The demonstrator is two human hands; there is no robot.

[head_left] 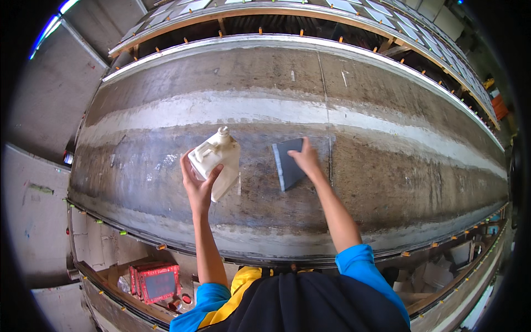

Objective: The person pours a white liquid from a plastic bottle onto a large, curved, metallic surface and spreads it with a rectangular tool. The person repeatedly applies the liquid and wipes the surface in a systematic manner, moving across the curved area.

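My left hand (200, 180) is wrapped round a white plastic jug (228, 160), its thumb across the near side. The jug is tilted over the long table (265, 207), with its neck pointing away from me. To the right of it, my right hand (305, 157) grips the right edge of a flat dark grey piece (289, 163) with a pale blue strip along its left edge. Its exact kind I cannot make out. The piece is at or just above the brown, stained tabletop; contact is unclear. The two hands are apart.
A pale band (221, 108) runs lengthwise across the tabletop. Small orange and green pegs line the table's near edge (161, 247). Beyond the far edge stands a wooden-framed rack (221, 14) with white panels. A red box (157, 282) sits on a lower shelf at my left.
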